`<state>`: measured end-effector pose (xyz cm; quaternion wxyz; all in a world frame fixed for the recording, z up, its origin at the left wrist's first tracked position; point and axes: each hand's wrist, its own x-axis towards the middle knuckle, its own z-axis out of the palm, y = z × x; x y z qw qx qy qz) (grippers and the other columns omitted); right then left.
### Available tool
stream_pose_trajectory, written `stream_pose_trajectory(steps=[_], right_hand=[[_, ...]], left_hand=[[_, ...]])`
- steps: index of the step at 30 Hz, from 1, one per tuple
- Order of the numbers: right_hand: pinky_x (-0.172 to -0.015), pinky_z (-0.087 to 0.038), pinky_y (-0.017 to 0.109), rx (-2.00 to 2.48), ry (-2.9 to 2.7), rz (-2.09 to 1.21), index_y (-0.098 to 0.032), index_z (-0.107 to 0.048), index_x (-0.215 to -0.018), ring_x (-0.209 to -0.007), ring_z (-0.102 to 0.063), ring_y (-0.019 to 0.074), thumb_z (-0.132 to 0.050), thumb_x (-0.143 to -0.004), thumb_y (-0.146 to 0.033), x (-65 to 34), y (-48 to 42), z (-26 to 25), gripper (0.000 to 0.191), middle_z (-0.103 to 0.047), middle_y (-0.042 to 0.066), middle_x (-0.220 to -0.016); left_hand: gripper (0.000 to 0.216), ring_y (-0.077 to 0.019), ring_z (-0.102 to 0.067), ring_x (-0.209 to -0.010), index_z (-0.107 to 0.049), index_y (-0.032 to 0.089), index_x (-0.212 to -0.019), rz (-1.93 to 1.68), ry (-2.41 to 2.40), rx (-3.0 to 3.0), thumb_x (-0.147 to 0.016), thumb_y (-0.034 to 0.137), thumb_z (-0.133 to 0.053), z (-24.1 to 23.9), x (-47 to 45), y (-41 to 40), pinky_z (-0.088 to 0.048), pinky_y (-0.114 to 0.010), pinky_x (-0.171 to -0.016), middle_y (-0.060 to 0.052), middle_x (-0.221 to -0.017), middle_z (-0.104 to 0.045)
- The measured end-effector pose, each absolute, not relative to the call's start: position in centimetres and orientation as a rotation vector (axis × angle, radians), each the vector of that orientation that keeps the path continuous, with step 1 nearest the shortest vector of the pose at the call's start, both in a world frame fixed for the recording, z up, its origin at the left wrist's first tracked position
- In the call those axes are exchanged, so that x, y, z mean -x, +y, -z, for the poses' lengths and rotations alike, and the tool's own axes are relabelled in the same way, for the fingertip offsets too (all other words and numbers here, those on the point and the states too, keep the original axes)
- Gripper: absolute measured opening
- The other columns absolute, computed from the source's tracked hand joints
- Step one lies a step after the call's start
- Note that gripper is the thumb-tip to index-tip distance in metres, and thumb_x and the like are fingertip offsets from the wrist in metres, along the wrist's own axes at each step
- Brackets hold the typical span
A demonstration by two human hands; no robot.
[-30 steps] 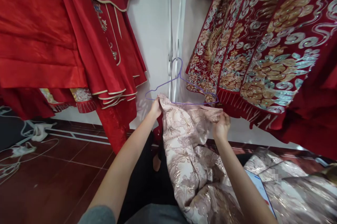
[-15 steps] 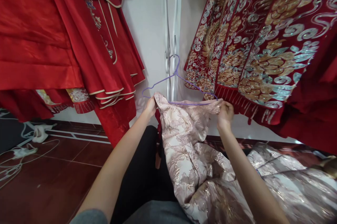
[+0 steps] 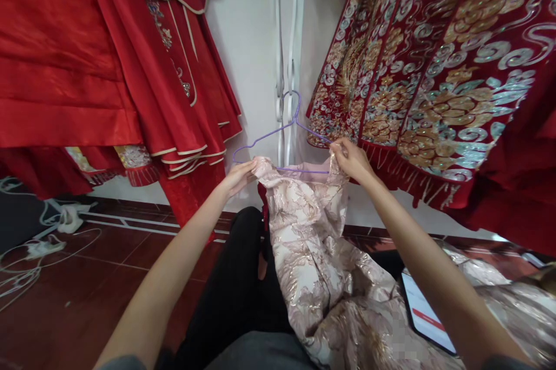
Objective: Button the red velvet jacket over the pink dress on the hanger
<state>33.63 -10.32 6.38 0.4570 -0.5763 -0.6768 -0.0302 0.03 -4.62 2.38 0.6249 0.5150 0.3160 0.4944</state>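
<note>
A pale pink brocade dress (image 3: pixel 299 231) with a metallic floral pattern hangs from a thin purple hanger (image 3: pixel 264 139) and spreads down over my lap. My left hand (image 3: pixel 240 176) pinches its upper left corner, just below the hanger's left end. My right hand (image 3: pixel 351 158) grips the upper right corner, raised against the hanger's right arm, whose end is hidden by the hand and cloth. The hanger's hook is at a white strap or chain (image 3: pixel 280 77) in front of the wall.
Red embroidered garments (image 3: pixel 182 86) hang on the left, and a beaded red skirt (image 3: pixel 417 74) with fringe on the right. A lit phone (image 3: pixel 428 315) lies on the cloth by my right forearm. White cables (image 3: pixel 26 268) and a power strip (image 3: pixel 44 246) lie on the tiled floor.
My right hand has moved left and up, bringing the dress's right corner against the hanger's arm. My left hand has shifted slightly left. The phone has come into view.
</note>
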Motion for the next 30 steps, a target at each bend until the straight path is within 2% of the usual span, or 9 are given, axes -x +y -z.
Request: stream_pose_trajectory(steps=[8,18,27,30], right_hand=[[-0.08,-0.043,0.03,1.361,-1.633,0.151,-0.022,-0.063,-0.098,-0.087,-0.063,0.0234,-0.042,-0.09,-0.041,-34.8,-9.7,-6.5,0.029,-0.071,0.007,-0.096],[-0.078,-0.042,0.029,1.358,-1.619,0.218,-0.021,-0.064,-0.099,-0.084,-0.063,0.0224,-0.042,-0.09,-0.04,-35.1,-9.4,-6.4,0.03,-0.071,0.007,-0.096],[-0.076,-0.044,0.028,1.266,-1.646,0.219,-0.019,-0.064,-0.094,-0.081,-0.063,0.0203,-0.044,-0.089,-0.04,-35.9,-8.6,-6.3,0.029,-0.071,0.006,-0.091],[-0.081,-0.044,0.031,1.301,-1.685,0.152,-0.019,-0.064,-0.093,-0.087,-0.062,0.021,-0.034,-0.092,-0.032,-36.0,-8.2,-6.2,0.033,-0.069,0.007,-0.095]], left_hand=[[0.029,-0.0163,-0.066,-0.073,-0.071,0.012,-0.082,-1.345,1.09,-1.395,-0.057,0.023,-0.082,-2.0,6.0,-4.1,-0.053,-0.028,-0.075,-0.008,-0.081,-0.071],[0.023,-0.015,-0.066,-0.067,-0.072,0.009,-0.081,-1.321,1.14,-1.258,-0.061,0.017,-0.079,-1.4,6.2,-3.9,-0.054,-0.029,-0.075,-0.009,-0.075,-0.071],[0.05,-0.0195,-0.066,-0.085,-0.072,0.012,-0.091,-1.416,1.052,-1.385,-0.053,0.043,-0.083,-2.3,5.9,-2.6,-0.051,-0.033,-0.084,-0.01,-0.092,-0.072],[0.053,-0.0196,-0.065,-0.089,-0.072,0.014,-0.096,-1.41,1.046,-1.39,-0.054,0.045,-0.082,-4.1,4.6,-2.0,-0.051,-0.032,-0.083,-0.011,-0.099,-0.072]])
